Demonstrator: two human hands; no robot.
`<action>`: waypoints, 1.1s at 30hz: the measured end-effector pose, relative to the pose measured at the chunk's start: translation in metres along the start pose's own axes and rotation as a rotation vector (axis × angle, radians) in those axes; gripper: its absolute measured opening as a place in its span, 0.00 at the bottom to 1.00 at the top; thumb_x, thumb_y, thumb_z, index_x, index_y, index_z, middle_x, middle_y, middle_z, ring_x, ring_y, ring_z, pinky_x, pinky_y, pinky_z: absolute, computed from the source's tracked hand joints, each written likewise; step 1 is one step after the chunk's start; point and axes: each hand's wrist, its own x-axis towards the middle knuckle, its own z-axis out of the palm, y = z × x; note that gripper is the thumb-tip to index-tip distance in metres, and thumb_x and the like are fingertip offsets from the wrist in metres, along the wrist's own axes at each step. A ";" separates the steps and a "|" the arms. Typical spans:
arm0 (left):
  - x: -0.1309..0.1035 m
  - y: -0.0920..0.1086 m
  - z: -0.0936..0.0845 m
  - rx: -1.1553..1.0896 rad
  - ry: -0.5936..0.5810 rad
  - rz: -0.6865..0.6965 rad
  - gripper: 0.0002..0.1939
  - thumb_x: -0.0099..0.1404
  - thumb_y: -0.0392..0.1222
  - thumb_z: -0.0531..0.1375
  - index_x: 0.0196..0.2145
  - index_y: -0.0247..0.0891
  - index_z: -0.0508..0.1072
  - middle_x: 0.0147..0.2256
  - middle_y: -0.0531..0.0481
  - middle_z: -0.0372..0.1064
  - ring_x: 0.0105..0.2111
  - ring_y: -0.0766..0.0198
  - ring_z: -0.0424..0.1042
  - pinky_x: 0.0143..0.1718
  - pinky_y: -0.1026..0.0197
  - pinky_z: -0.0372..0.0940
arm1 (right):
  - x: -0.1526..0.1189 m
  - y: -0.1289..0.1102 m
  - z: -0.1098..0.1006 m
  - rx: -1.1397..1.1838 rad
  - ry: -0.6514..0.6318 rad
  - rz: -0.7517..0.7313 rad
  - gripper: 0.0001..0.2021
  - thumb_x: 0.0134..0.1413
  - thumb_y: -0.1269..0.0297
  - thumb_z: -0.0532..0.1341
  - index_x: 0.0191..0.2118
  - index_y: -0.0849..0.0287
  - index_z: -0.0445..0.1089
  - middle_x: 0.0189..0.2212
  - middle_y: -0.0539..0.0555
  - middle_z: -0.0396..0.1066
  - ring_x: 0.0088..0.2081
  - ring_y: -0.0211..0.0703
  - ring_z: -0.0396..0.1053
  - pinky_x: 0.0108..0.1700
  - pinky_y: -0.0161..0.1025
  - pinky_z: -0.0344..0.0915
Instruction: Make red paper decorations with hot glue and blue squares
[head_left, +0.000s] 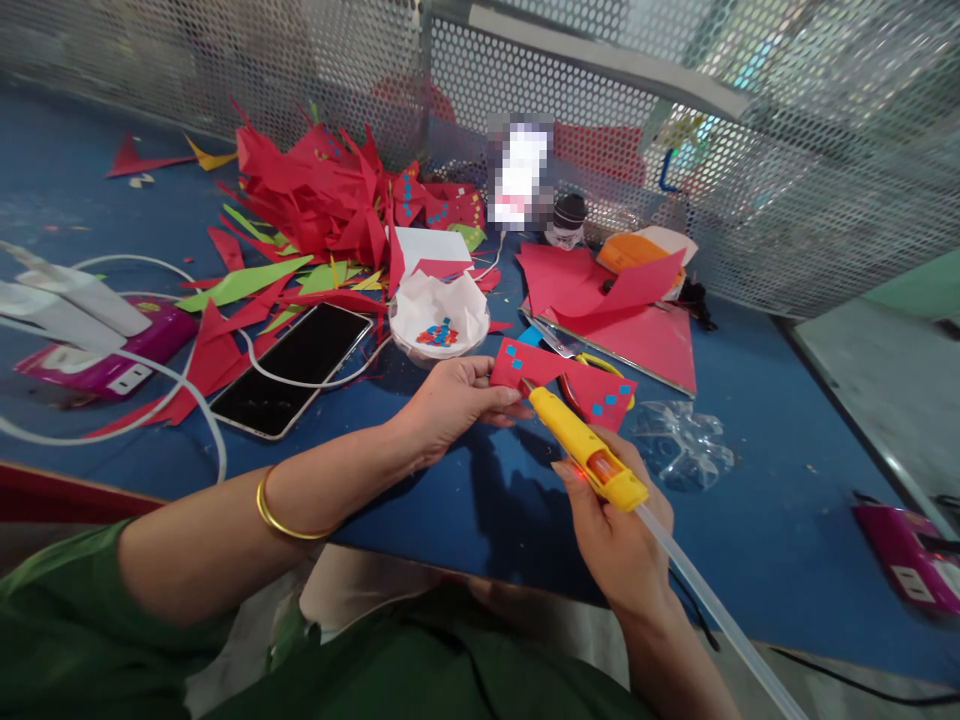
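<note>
My left hand (pixel 465 405) pinches the left end of a red paper piece (pixel 609 402) dotted with small blue squares. In my right hand (pixel 619 520) is a yellow hot glue gun (pixel 574 435) with a long clear glue stick (pixel 720 605) coming out of its back. The gun's nozzle points at the red paper, right beside the blue squares; whether it touches cannot be seen. Just beyond my left hand stands a bowl (pixel 439 345) lined with white paper, holding small blue and red bits. Scissors (pixel 596 365) lie partly hidden behind the red paper.
A heap of red paper scraps (pixel 322 195) lies at the back left. A black phone (pixel 292 370) and white cables (pixel 202 400) are at the left. Red sheets (pixel 600 290), a crumpled clear plastic piece (pixel 686 445) and a purple power strip (pixel 907 555) are to the right.
</note>
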 end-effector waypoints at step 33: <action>0.000 0.000 0.001 0.026 0.002 -0.015 0.09 0.59 0.29 0.64 0.39 0.34 0.77 0.35 0.46 0.80 0.31 0.64 0.79 0.32 0.65 0.70 | -0.002 0.002 0.002 -0.002 -0.007 0.055 0.17 0.64 0.50 0.58 0.47 0.59 0.69 0.40 0.58 0.77 0.38 0.48 0.77 0.36 0.39 0.70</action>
